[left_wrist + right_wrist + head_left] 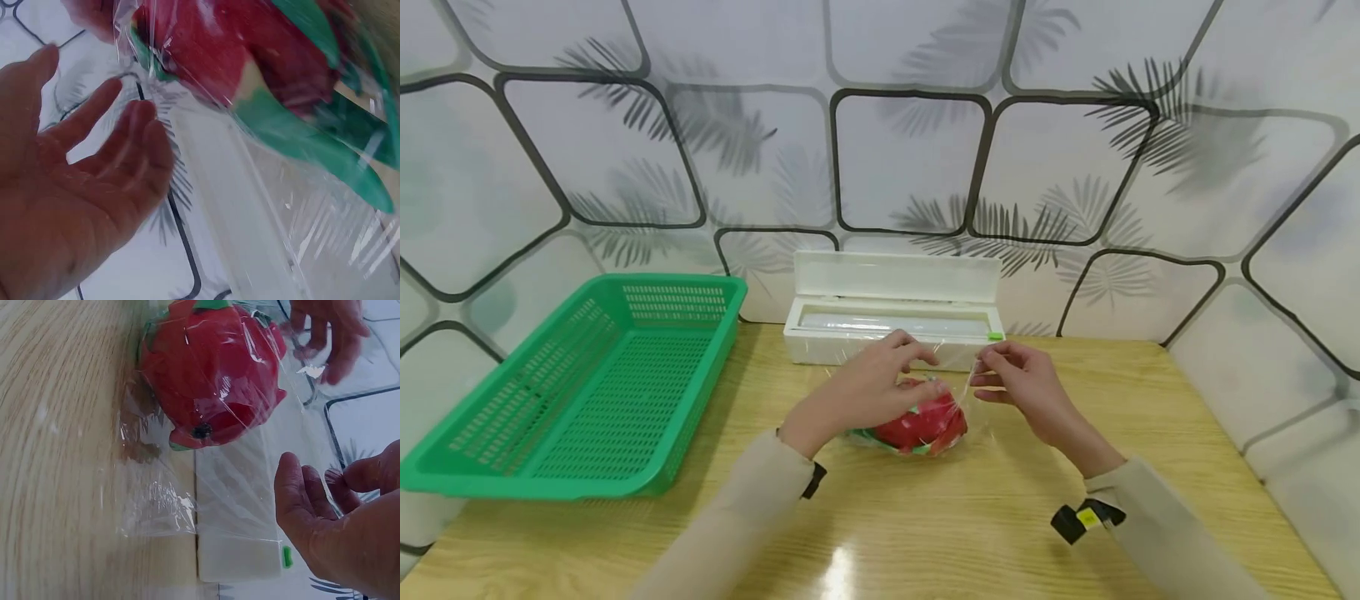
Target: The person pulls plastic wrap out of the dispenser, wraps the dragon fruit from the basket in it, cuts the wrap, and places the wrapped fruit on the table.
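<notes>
A red dragon fruit (921, 421) with green-tipped scales lies on the table, with clear cling film (165, 500) over and around it. Above its left side hovers my left hand (880, 379), fingers spread and loosely bent; the left wrist view shows nothing between that hand's fingers (140, 144). To the right of the fruit, my right hand (1026, 387) pinches a drawn-up edge of the film between thumb and forefinger. Behind both hands stands a white cling film box (895, 354), lid up, a roll of film (895, 323) inside.
On the left of the table (940, 533) sits a green plastic basket (658, 471) with slotted sides and nothing in it. A patterned wall (910, 158) closes off the back, right behind the film box. A green slider (995, 337) shows on the box's right end.
</notes>
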A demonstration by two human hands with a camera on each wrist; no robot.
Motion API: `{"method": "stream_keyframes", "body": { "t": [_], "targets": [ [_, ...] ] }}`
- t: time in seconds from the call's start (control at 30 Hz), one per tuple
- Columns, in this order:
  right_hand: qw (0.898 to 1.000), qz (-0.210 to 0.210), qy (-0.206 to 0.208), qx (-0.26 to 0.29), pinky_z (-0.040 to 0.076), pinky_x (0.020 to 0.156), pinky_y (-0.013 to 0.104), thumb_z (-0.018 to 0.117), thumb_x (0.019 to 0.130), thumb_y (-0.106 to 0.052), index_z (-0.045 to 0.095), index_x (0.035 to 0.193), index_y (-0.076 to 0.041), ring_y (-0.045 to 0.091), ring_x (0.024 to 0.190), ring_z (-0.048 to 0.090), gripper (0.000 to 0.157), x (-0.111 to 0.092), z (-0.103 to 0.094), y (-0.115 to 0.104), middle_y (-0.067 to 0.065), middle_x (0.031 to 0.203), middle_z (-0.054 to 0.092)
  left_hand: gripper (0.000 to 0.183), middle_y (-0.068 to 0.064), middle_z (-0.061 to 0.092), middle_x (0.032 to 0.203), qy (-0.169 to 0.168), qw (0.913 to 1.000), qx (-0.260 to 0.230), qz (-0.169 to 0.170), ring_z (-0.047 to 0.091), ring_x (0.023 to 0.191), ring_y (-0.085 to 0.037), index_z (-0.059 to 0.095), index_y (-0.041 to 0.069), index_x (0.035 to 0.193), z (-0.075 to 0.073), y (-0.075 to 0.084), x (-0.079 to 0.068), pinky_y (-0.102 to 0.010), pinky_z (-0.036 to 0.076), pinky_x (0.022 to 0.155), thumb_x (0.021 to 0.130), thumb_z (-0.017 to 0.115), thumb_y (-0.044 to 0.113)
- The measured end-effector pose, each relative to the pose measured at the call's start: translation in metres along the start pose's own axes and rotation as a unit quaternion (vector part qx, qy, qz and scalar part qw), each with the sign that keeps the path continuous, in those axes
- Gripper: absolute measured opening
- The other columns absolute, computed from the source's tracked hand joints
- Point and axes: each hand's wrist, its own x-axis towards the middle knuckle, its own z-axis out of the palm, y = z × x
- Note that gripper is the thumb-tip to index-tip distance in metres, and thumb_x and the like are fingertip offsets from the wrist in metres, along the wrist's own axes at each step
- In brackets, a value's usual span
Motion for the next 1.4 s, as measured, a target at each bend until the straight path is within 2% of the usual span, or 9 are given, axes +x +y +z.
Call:
{"method": "stream_keyframes", "body": {
  "t": [0.13, 0.4, 0.67, 0.87, 1.0, 1.1, 1.2, 1.27, 1.4],
  "targets": [
    [1.0, 0.01, 0.004, 0.011, 0.063, 0.081, 0.032, 0.048, 0.109, -0.017, 0.05, 0.127, 0.011, 0.009, 0.086, 0.073, 0.034, 0.004, 0.003, 0.005, -0.001, 0.094, 0.066, 0.021, -0.005, 0.065, 0.114, -0.021, 0.9997, 0.01, -0.003, 0.065, 0.095, -0.018, 0.067, 0.017, 0.107, 0.007, 0.004, 0.011, -0.032, 0.056, 0.084, 0.101, 0.064, 0.037],
    [0.999, 0.041, 0.016, 0.019, 0.063, 0.081, 0.035, 0.043, 0.11, -0.014, 0.048, 0.126, 0.011, 0.012, 0.086, 0.073, 0.031, 0.008, 0.007, 0.018, 0.009, 0.1, 0.065, 0.011, -0.005, 0.064, 0.097, 0.053, 0.9923, -0.073, -0.085, 0.069, 0.094, -0.019, 0.063, 0.008, 0.094, 0.014, -0.007, 0.011, -0.023, 0.057, 0.074, 0.1, 0.058, 0.015],
    [0.995, 0.054, 0.035, -0.071, 0.063, 0.074, 0.031, 0.048, 0.108, -0.015, 0.053, 0.124, 0.008, 0.012, 0.086, 0.069, 0.029, 0.008, 0.023, 0.027, 0.014, 0.104, 0.064, 0.008, -0.008, 0.067, 0.088, 0.055, 0.9879, -0.071, -0.127, 0.059, 0.068, -0.012, 0.061, 0.005, 0.091, 0.015, -0.01, 0.012, -0.021, 0.049, 0.056, 0.098, 0.059, 0.008],
    [0.991, 0.02, 0.051, -0.125, 0.063, 0.069, 0.03, 0.058, 0.102, -0.012, 0.052, 0.116, 0.003, 0.012, 0.079, 0.07, 0.022, 0.008, 0.029, 0.03, 0.017, 0.101, 0.064, 0.01, -0.011, 0.066, 0.09, 0.066, 0.9885, -0.037, -0.131, 0.059, 0.076, -0.017, 0.062, 0.003, 0.086, 0.018, -0.006, 0.016, -0.025, 0.051, 0.065, 0.095, 0.063, 0.006],
    [0.986, -0.01, 0.03, -0.162, 0.063, 0.071, 0.031, 0.061, 0.102, -0.016, 0.062, 0.114, 0.004, 0.015, 0.083, 0.073, 0.023, 0.007, 0.028, 0.033, 0.019, 0.105, 0.068, 0.011, -0.012, 0.062, 0.099, 0.07, 0.9839, -0.036, -0.16, 0.059, 0.088, -0.02, 0.064, 0.003, 0.096, 0.02, -0.005, 0.016, -0.03, 0.054, 0.076, 0.094, 0.07, 0.012],
    [0.973, -0.033, -0.011, -0.228, 0.062, 0.075, 0.03, 0.057, 0.105, -0.023, 0.072, 0.113, -0.001, 0.014, 0.088, 0.072, 0.027, 0.002, 0.024, 0.033, 0.014, 0.104, 0.073, 0.013, -0.009, 0.063, 0.096, 0.064, 0.984, -0.044, -0.16, 0.058, 0.085, -0.019, 0.067, 0.005, 0.099, 0.02, -0.006, 0.015, -0.03, 0.054, 0.074, 0.094, 0.073, 0.016],
    [0.949, -0.064, -0.053, -0.305, 0.057, 0.077, 0.031, 0.049, 0.109, -0.031, 0.075, 0.112, -0.006, 0.016, 0.09, 0.067, 0.036, -0.003, 0.02, 0.031, 0.009, 0.097, 0.073, 0.013, -0.004, 0.068, 0.087, 0.052, 0.989, -0.038, -0.133, 0.059, 0.079, -0.016, 0.072, 0.01, 0.093, 0.02, -0.01, 0.013, -0.029, 0.053, 0.071, 0.099, 0.069, 0.02],
    [0.932, -0.084, -0.072, -0.346, 0.056, 0.083, 0.037, 0.044, 0.11, -0.034, 0.074, 0.12, -0.006, 0.021, 0.099, 0.068, 0.042, -0.006, 0.018, 0.029, 0.011, 0.106, 0.074, 0.017, -0.002, 0.072, 0.089, 0.043, 0.991, -0.041, -0.12, 0.063, 0.083, -0.015, 0.076, 0.012, 0.096, 0.017, -0.015, 0.011, -0.03, 0.055, 0.075, 0.102, 0.064, 0.024],
    [0.93, -0.07, -0.101, -0.347, 0.051, 0.103, 0.054, 0.033, 0.112, -0.042, 0.065, 0.135, -0.002, 0.036, 0.127, 0.062, 0.056, -0.009, 0.015, 0.027, 0.019, 0.134, 0.067, 0.03, -0.004, 0.077, 0.107, 0.018, 0.99, -0.071, -0.12, 0.071, 0.105, -0.02, 0.074, 0.01, 0.119, 0.006, -0.023, 0.005, -0.039, 0.056, 0.092, 0.108, 0.052, 0.027]
  ]
}}
